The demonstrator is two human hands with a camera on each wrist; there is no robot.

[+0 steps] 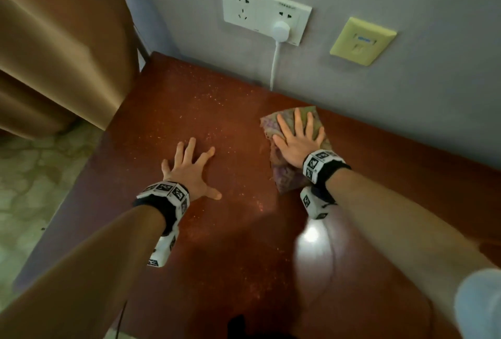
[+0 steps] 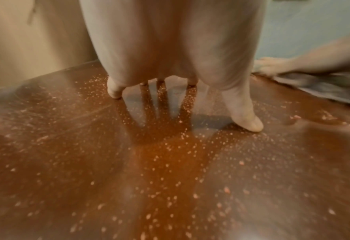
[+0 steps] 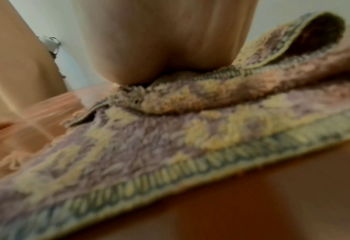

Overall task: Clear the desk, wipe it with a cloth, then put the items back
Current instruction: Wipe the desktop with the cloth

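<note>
A reddish-brown desk fills the head view, its top dotted with pale dust specks. My right hand lies flat with fingers spread on a purple and yellow patterned cloth near the back wall, pressing it against the wood. In the right wrist view the palm bears down on the bunched cloth. My left hand rests on the bare desk with fingers splayed, holding nothing; its fingertips touch the dusty surface. The cloth shows at the right edge of the left wrist view.
A white double wall socket holds a white plug whose cable drops behind the desk. A yellow wall plate sits to its right. A brown curtain hangs at the left, above the tiled floor.
</note>
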